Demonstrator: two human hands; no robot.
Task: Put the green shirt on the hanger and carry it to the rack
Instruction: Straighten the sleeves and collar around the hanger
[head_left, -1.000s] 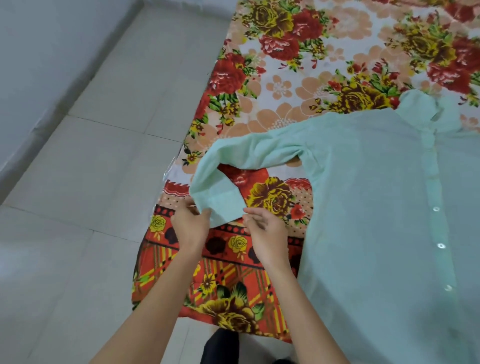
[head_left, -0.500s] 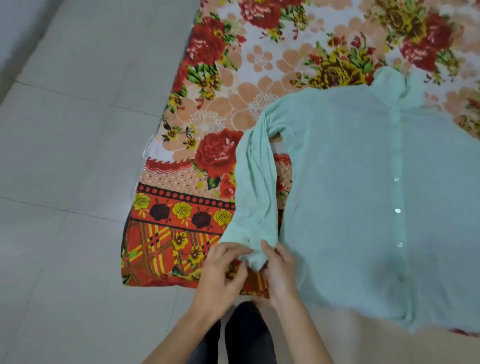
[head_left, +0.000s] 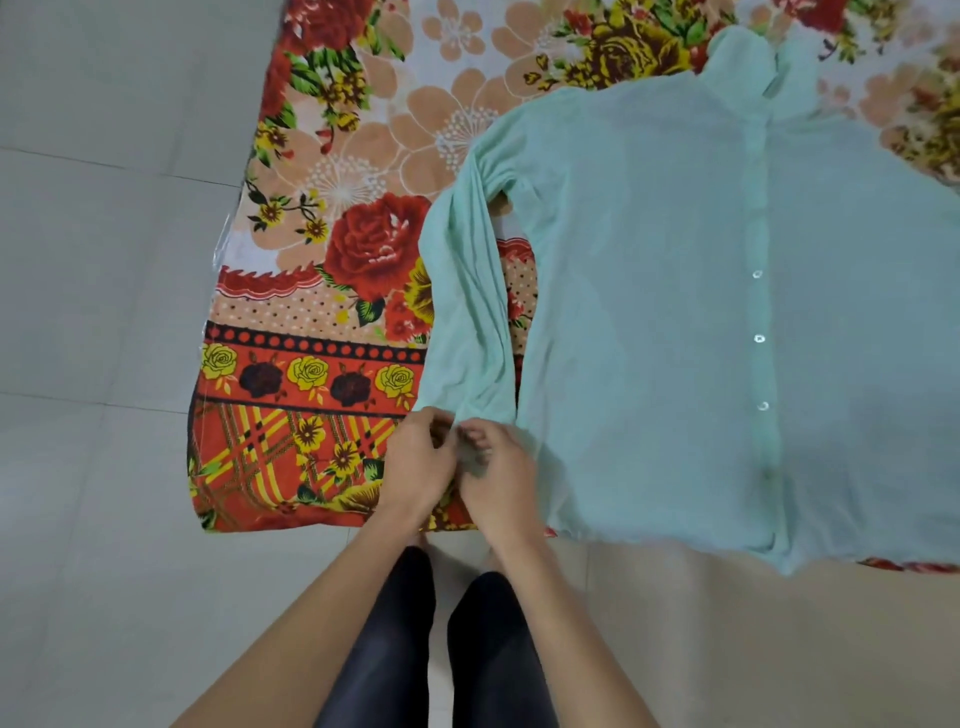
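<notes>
Your left hand (head_left: 415, 462) and right hand (head_left: 501, 480) seem to pinch the shirt (head_left: 675, 312) by its sleeve (head_left: 462, 312) end at six o'clock, fingers (head_left: 434, 423) curled on it; light, limp cloth; grip it at the collar (head_left: 743, 57), one o'clock.

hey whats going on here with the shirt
A person stands at the edge of a floral sheet on which a green shirt lies spread flat, buttoned front up. The left hand and right hand meet at the lower end of one sleeve, pinching its cuff; the sleeve runs down beside the shirt's body. No hanger or rack is in view, so hanging has not begun.
</notes>
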